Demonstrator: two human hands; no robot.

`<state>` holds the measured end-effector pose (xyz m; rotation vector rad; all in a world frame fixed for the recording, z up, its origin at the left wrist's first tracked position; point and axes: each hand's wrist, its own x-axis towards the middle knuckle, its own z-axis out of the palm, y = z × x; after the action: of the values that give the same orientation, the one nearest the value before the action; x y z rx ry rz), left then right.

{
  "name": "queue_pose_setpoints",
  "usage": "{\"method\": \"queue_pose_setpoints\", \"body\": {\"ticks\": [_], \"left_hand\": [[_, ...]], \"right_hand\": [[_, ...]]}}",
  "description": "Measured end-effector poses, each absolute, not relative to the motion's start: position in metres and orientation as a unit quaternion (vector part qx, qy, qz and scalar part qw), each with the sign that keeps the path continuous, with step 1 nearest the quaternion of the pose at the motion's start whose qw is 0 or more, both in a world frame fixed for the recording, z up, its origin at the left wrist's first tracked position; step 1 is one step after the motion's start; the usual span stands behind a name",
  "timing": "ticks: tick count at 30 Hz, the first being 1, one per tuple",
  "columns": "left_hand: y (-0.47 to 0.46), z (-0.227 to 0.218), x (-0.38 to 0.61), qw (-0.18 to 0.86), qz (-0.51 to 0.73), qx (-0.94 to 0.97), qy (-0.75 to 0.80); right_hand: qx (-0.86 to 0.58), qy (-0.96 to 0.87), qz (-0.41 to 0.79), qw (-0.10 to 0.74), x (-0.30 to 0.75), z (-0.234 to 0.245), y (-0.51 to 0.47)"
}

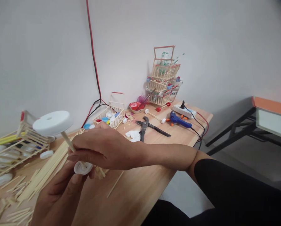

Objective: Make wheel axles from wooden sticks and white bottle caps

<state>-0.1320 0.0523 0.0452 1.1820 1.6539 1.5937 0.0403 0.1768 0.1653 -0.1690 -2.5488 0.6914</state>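
Observation:
My left hand (65,188) is closed around a small white bottle cap (83,169), its hollow side facing up. Above it, my right hand (105,146) pinches a thin wooden stick (68,141) between thumb and fingers. The stick slants down to the left hand's cap, its lower end inside the hollow. A larger white round lid (52,123) sits on the stick's upper end, with a small hole mark in its top. Loose pale sticks (46,169) lie on the wooden table (131,194) beyond and left of my hands.
Stick-built baskets (18,153) holding caps stand at the left and back. Pliers (145,127), a blue glue gun (178,120), a power strip (184,110) and a red paint dish (137,106) lie further right. Stacked stick carts (162,81) stand by the wall. Cables hang over the table's right edge.

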Motion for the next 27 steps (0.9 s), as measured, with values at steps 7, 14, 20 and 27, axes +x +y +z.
{"method": "queue_pose_setpoints", "body": {"ticks": [7,14,20,27], "left_hand": [[0.056,0.055,-0.122,0.415,0.632,0.354,0.551],[0.062,0.063,-0.119,0.456,0.653,0.277,0.538],[0.063,0.072,-0.115,0.441,0.675,0.243,0.539],[0.057,0.065,-0.114,0.425,0.649,0.291,0.560]], "right_hand": [[-0.061,-0.931,0.243,0.264,0.039,0.163,0.178],[-0.073,-0.932,0.240,0.262,0.038,0.163,0.176],[-0.072,-0.935,0.229,0.259,0.037,0.162,0.179],[-0.085,-0.936,0.225,0.257,0.035,0.160,0.178]]}}
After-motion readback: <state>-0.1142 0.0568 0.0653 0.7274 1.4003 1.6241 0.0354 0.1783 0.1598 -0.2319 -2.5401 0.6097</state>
